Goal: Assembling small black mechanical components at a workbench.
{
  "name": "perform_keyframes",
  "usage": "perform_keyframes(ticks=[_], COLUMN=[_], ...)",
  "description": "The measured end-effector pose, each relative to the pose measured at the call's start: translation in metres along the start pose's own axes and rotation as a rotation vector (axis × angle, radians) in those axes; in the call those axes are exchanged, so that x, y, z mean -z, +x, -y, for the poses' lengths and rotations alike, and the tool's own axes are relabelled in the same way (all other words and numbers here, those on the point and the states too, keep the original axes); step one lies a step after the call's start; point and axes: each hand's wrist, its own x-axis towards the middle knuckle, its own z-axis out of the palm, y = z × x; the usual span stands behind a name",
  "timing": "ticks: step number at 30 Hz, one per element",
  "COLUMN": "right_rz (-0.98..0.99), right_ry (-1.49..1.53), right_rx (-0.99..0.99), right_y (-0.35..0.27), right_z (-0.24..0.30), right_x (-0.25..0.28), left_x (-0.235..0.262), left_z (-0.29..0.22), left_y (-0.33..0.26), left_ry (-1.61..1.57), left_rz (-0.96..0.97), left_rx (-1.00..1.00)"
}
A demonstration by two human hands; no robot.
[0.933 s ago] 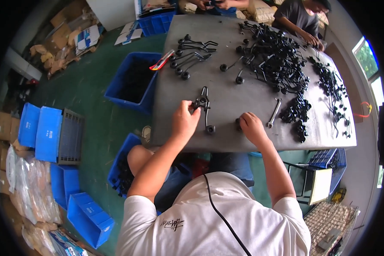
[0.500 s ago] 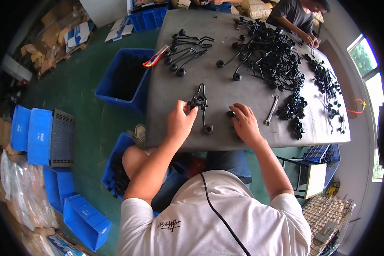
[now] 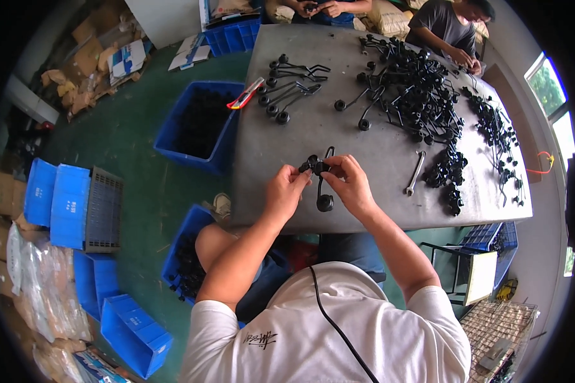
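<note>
My left hand (image 3: 286, 191) pinches a small black clamp-like fitting (image 3: 313, 164) above the near part of the table. Beside it, my right hand (image 3: 352, 185) has thumb and fingers closed on the same fitting; any smaller piece between those fingertips is hidden. Below the fingers runs a black bent rod with a round wheel (image 3: 325, 203) at its near end and a narrow loop at its far end. Whether the fitting is fixed to the rod, I cannot make out. A silver wrench (image 3: 416, 173) lies to the right of my right hand.
Several similar wheeled rods (image 3: 294, 89) lie at the far left by a red utility knife (image 3: 245, 94). A large tangled pile (image 3: 415, 89) and a heap of black fittings (image 3: 447, 169) cover the right. Blue bins (image 3: 166, 137) stand left. Two people work across the table (image 3: 268, 143).
My right hand has left the tabletop and moved left to meet my left hand at the fitting. The small round black piece under its fingers no longer shows there. The whole view has shifted slightly.
</note>
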Motion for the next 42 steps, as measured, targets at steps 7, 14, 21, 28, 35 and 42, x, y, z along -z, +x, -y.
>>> perform_keyframes(ticks=[7, 14, 21, 28, 35, 42], right_rz=[-0.03, -0.147, -0.078, 0.258, -0.121, -0.036], right_ry=[0.135, -0.211, -0.572, -1.027, -0.189, -0.223], right_rx=[-0.076, -0.075, -0.13, 0.154, 0.173, 0.25], right_y=[-0.005, -0.028, -0.074, -0.052, -0.025, -0.027], right_z=[-0.015, -0.012, -0.02, -0.047, -0.006, -0.005], right_x=[-0.003, 0.033, 0.07, 0.048, 0.011, 0.009], left_x=[0.001, 0.0, -0.007, 0.002, -0.006, -0.005], left_z=[0.001, 0.007, 0.011, 0.014, 0.015, 0.016], left_y=[-0.001, -0.003, 0.006, -0.001, -0.005, 0.0], left_ry=[-0.133, -0.186, -0.25, -0.204, -0.116, -0.142], left_rz=[0.079, 0.085, 0.119, 0.06, 0.13, 0.115], left_rx=[0.045, 0.036, 0.034, 0.068, 0.022, 0.036])
